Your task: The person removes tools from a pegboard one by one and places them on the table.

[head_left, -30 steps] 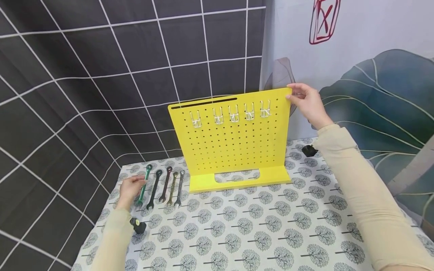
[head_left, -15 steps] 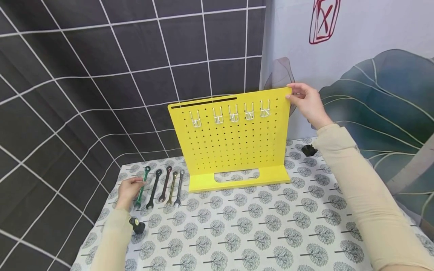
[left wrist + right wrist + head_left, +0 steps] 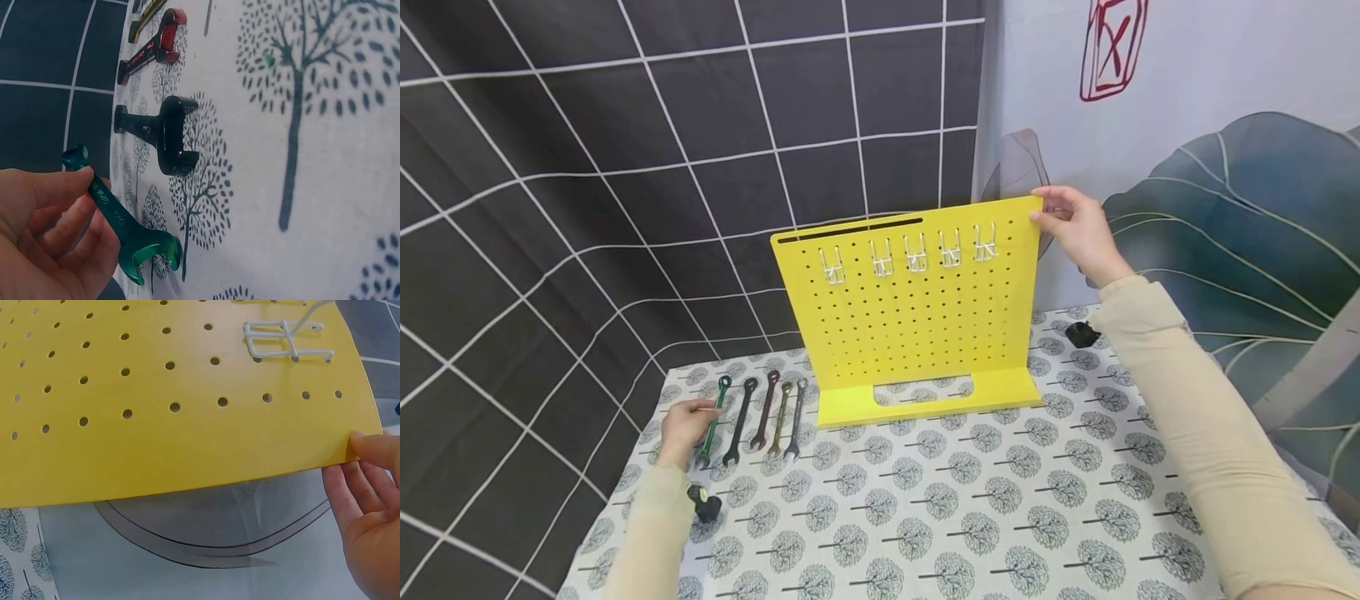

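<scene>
My left hand [image 3: 687, 432] pinches a green combination wrench [image 3: 119, 215] between thumb and fingers, its open-end jaw pointing toward the near side. Just right of it a black wrench [image 3: 741, 421], a dark red wrench [image 3: 765, 410], a gold wrench [image 3: 780, 418] and a silver wrench [image 3: 796, 419] lie in a row on the cloth. The yellow pegboard [image 3: 917, 317] stands upright on its base, with several white wire hooks [image 3: 917, 252] along its upper part. At its top right corner, my right hand [image 3: 375, 494] grips the edge, thumb on the front face and fingers behind.
A white tablecloth [image 3: 925, 483] with a tree print covers the table. Behind and to the left hangs a dark curtain [image 3: 647, 150] with a white grid. A pale sheet with a leaf print [image 3: 1232, 217] hangs at the right. Each wrist carries a small black camera [image 3: 1082, 334].
My left hand has drawn the green wrench slightly left and toward me, away from the black one. My right hand stays on the pegboard corner.
</scene>
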`<state>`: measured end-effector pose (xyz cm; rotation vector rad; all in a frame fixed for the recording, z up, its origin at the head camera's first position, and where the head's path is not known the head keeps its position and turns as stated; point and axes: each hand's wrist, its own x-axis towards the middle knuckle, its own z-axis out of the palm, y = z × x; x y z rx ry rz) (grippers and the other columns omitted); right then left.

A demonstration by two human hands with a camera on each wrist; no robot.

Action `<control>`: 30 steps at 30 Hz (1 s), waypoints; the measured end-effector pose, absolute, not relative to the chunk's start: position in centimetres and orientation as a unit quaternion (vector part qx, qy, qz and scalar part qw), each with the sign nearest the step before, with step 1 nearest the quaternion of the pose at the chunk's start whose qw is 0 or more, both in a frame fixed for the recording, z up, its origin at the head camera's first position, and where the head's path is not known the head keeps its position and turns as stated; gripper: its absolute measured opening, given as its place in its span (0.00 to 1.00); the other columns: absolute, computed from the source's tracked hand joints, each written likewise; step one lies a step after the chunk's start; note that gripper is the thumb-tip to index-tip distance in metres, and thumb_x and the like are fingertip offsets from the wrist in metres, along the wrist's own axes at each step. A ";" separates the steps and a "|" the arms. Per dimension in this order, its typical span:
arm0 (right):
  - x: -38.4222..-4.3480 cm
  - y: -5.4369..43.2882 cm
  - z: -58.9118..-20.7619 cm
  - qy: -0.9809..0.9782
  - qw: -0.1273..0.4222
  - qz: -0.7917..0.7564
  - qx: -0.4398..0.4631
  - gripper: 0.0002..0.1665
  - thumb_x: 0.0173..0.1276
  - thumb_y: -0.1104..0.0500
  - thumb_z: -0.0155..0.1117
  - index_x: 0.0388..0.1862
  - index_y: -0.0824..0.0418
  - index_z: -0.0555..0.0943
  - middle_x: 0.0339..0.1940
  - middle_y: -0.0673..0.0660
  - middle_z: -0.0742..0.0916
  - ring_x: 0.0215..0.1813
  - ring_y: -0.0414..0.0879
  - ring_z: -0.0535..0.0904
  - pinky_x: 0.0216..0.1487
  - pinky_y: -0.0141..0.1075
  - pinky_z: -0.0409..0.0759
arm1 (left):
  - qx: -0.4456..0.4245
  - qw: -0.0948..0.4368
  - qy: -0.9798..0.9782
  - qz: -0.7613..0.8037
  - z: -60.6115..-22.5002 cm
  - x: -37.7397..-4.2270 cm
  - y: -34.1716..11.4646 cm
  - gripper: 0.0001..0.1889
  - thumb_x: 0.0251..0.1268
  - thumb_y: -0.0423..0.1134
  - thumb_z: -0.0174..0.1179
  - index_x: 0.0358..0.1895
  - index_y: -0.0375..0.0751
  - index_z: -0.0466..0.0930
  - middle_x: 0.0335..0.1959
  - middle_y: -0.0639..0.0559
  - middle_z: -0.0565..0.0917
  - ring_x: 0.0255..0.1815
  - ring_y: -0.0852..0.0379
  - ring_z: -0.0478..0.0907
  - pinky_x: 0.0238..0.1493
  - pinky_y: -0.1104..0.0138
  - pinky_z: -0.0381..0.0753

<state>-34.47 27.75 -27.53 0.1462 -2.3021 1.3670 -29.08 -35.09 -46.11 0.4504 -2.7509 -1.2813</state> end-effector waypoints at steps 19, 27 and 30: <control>-34.3 27.6 -27.5 -0.837 0.225 0.496 0.048 0.25 0.75 0.55 0.63 0.69 0.53 0.75 0.61 0.56 0.81 0.53 0.44 0.77 0.50 0.28 0.76 | 0.138 0.082 -0.919 -0.360 -47.1 -29.1 -34.7 0.15 0.66 0.34 0.63 0.49 0.25 0.84 0.43 0.32 0.85 0.27 0.53 0.76 0.26 0.66 0.72; -34.4 27.6 -27.6 -0.836 0.223 0.499 0.050 0.26 0.75 0.54 0.63 0.70 0.54 0.75 0.63 0.57 0.81 0.54 0.45 0.77 0.52 0.29 0.77 | 0.151 0.081 -0.924 -0.341 -47.3 -29.1 -34.3 0.15 0.64 0.33 0.61 0.49 0.25 0.84 0.52 0.28 0.82 0.40 0.40 0.80 0.35 0.62 0.76; -34.5 27.7 -27.6 -0.834 0.224 0.502 0.050 0.26 0.75 0.54 0.64 0.70 0.54 0.75 0.63 0.57 0.80 0.54 0.44 0.77 0.53 0.29 0.78 | 0.153 0.084 -0.925 -0.338 -47.3 -29.2 -34.3 0.14 0.64 0.33 0.61 0.48 0.25 0.84 0.50 0.29 0.83 0.39 0.40 0.80 0.35 0.60 0.77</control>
